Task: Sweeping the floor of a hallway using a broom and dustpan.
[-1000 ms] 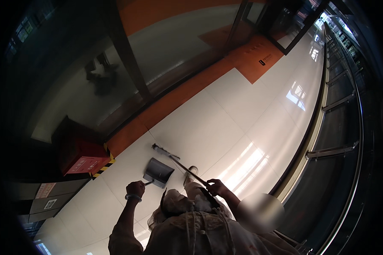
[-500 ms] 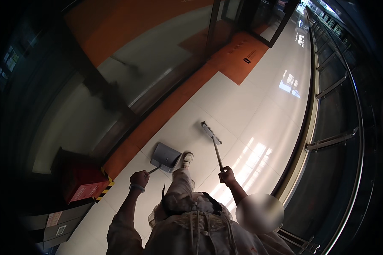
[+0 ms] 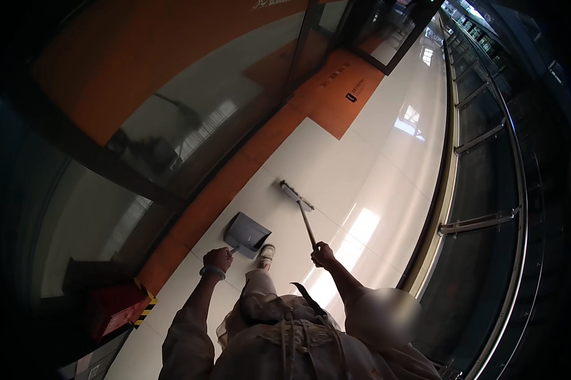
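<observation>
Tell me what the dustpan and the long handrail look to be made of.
Dustpan: probably grey plastic, satin finish; smooth, with a soft sheen.
Handrail: likely polished metal; a narrow, bright highlight runs along its curve.

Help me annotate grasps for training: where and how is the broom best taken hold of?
Probably by the handle's near end, wrapped from the person's right, where the right hand grips it. It is long, thin and slants toward the person, so fingers can close around it. The broad head sits at the far end, low down, likely a poorer hold.
</observation>
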